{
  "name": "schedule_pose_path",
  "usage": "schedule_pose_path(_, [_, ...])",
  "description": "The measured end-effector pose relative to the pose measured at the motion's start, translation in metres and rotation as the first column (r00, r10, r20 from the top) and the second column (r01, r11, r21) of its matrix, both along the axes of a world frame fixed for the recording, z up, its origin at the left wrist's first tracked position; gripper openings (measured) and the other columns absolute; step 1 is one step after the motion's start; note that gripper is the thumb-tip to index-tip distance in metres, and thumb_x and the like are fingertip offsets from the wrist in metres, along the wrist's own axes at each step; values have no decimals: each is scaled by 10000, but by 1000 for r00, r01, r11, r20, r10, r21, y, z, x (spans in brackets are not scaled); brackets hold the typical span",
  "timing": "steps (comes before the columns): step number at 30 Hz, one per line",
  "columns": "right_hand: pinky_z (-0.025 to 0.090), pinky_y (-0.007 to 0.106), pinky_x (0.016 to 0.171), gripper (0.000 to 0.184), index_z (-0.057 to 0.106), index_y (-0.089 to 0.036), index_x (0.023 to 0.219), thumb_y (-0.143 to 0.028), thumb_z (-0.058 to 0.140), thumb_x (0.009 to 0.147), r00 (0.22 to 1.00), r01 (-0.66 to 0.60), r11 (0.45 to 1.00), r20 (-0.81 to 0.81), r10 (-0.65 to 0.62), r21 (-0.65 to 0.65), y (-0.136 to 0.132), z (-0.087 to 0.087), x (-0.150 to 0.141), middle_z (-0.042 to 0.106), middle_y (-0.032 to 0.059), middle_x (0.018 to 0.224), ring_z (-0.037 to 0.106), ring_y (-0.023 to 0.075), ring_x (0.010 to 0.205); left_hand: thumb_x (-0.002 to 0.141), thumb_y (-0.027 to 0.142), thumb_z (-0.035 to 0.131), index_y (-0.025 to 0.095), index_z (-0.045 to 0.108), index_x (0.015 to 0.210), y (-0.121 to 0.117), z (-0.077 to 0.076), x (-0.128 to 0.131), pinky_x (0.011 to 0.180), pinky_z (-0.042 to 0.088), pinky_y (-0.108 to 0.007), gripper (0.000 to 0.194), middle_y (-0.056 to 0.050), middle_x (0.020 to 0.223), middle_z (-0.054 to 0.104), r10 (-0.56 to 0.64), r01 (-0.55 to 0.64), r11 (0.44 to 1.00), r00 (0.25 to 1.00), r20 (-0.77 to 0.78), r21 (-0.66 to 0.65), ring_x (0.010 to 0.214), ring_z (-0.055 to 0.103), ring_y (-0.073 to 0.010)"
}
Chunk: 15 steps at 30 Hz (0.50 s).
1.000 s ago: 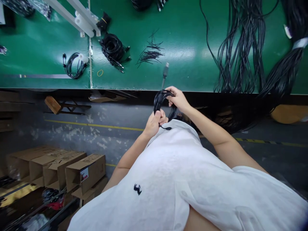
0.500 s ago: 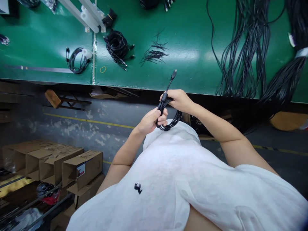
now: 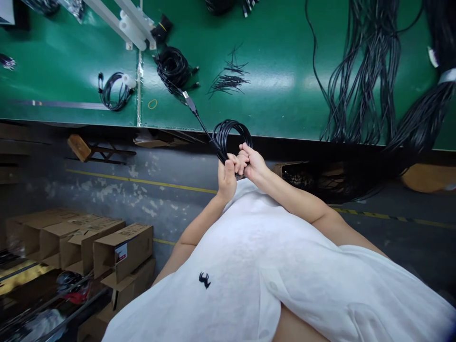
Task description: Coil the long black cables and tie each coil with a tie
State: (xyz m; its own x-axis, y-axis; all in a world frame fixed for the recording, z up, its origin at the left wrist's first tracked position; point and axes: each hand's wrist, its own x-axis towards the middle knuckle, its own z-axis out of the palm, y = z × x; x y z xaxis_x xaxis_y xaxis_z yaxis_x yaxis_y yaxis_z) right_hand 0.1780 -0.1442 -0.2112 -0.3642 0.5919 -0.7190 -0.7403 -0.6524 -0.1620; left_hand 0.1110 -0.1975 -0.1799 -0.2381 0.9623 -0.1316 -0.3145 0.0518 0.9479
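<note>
Although the coiled cable (image 3: 221, 136) crowds close to both hands, I can place it well: it stands up from the fingers as a round loop, at the green table's (image 3: 281, 107) near edge. Its plug (image 3: 191, 102) points away and to the left, the lead's long axis slanting back down towards the left hand (image 3: 227, 180), which is the nearer one and has the loop clamped at its lower left. I see the right hand (image 3: 254, 165) with fingers curled in at the lower right of the loop, against the left's; which strands they pinch, I can't tell. Beyond, on the table, lie another cable bundle (image 3: 173, 67), a yellow band (image 3: 152, 103) and thin black strips (image 3: 230, 81), with long loose cables (image 3: 374, 71) far right
</note>
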Motion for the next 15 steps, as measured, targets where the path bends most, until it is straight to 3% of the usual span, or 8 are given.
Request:
schedule_pose_path(3, [267, 144, 402, 196, 459, -199, 782, -277, 572, 922, 981, -162, 973, 134, 141, 163, 7, -5, 12, 252, -121, 495, 239, 41, 398, 885, 600, 530, 204, 452, 730, -4, 4, -4, 567, 407, -235, 432, 76, 550, 295, -30, 28, 999, 997, 65, 23, 470, 319, -74])
schedule_pose_path(5, [329, 166, 458, 122, 505, -196, 809, -245, 599, 870, 900, -325, 861, 406, 155, 392, 15, -5, 25, 360, -98, 538, 331, 54, 443, 872, 580, 573, 199, 472, 748, -6, 9, -14, 537, 388, -227, 413, 87, 543, 272, -187, 196, 979, 973, 137, -57, 450, 267, -64])
schedule_pose_path(6, [376, 187, 512, 70, 535, -194, 836, -218, 599, 847, 822, -447, 736, 559, 112, 508, 21, -3, 32, 449, -73, 593, 415, 70, 500, 861, 568, 600, 194, 482, 754, -7, 10, -20, 526, 379, -223, 407, 90, 543, 271, -286, 308, 945, 942, 176, -112, 447, 256, -60])
schedule_pose_path(8, [447, 247, 671, 87, 585, -181, 900, -156, 572, 817, 619, -719, 365, 784, -49, 591, 30, 5, 43, 604, -3, 783, 563, 129, 706, 834, 552, 647, 182, 495, 760, -9, 12, -31, 515, 369, -215, 407, 90, 549, 286, -439, 492, 848, 861, 258, -198, 451, 264, -54])
schedule_pose_path(10, [447, 304, 798, 168, 616, -153, 951, -111, 522, 818, 433, -897, 5, 879, -197, 443, 37, 15, 49, 654, 71, 950, 600, 192, 895, 821, 575, 650, 174, 502, 767, -10, 13, -41, 517, 375, -215, 430, 85, 558, 305, -488, 574, 785, 805, 336, -234, 458, 281, -51])
schedule_pose_path(11, [440, 320, 821, 196, 623, -139, 971, -100, 492, 830, 365, -931, -109, 894, -262, 348, 39, 19, 49, 657, 98, 992, 599, 209, 935, 823, 602, 630, 172, 507, 772, -10, 14, -45, 529, 391, -222, 450, 81, 562, 314, -491, 595, 767, 786, 376, -241, 461, 294, -53])
schedule_pose_path(13, [436, 327, 820, 240, 626, -124, 1002, -89, 436, 860, 285, -951, -221, 891, -353, 217, 40, 22, 44, 656, 123, 1013, 597, 221, 947, 831, 638, 589, 166, 528, 792, -8, 17, -53, 582, 445, -255, 478, 70, 569, 344, -488, 622, 739, 758, 433, -257, 473, 337, -62])
schedule_pose_path(15, [439, 318, 814, 248, 628, -131, 996, -78, 423, 867, 268, -953, -242, 881, -390, 183, 40, 19, 34, 657, 117, 991, 598, 216, 937, 811, 616, 628, 158, 554, 825, -4, 21, -62, 641, 484, -291, 464, 55, 583, 395, -510, 654, 701, 739, 440, -285, 503, 408, -80])
